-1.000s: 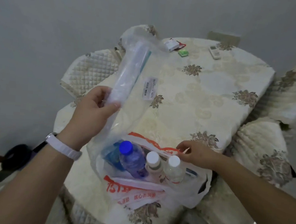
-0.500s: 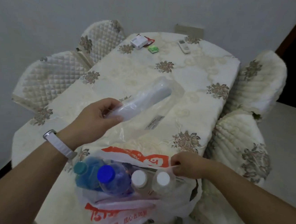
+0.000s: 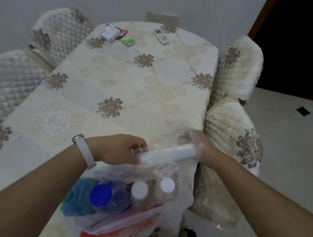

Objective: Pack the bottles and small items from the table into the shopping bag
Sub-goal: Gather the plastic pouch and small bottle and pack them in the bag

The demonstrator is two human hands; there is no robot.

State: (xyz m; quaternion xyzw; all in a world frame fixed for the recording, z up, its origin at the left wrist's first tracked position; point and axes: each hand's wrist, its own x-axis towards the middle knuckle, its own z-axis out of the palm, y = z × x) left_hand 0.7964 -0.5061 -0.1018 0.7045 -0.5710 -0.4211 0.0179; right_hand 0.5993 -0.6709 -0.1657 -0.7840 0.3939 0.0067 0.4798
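Observation:
A white shopping bag (image 3: 137,229) with red print stands open at the table's near edge. Inside it are a blue-capped bottle (image 3: 104,197), a blue bottle (image 3: 79,197) and two white-capped bottles (image 3: 140,191). My left hand (image 3: 118,149) grips one end of a white roll in a clear plastic wrapper (image 3: 167,154), held sideways just above the bag's mouth. My right hand (image 3: 202,147) is at the roll's other end, seen through the clear wrapper and closed on it.
At the table's far end lie a white box (image 3: 109,32) on a red packet, a small green item (image 3: 128,41) and a white remote (image 3: 161,36). Quilted chairs (image 3: 51,30) stand on the left and on the right (image 3: 238,69).
My left hand has brought the wrapped roll down and right, from over the table to just above the bag. My right hand has left the bag's rim and taken the roll's far end.

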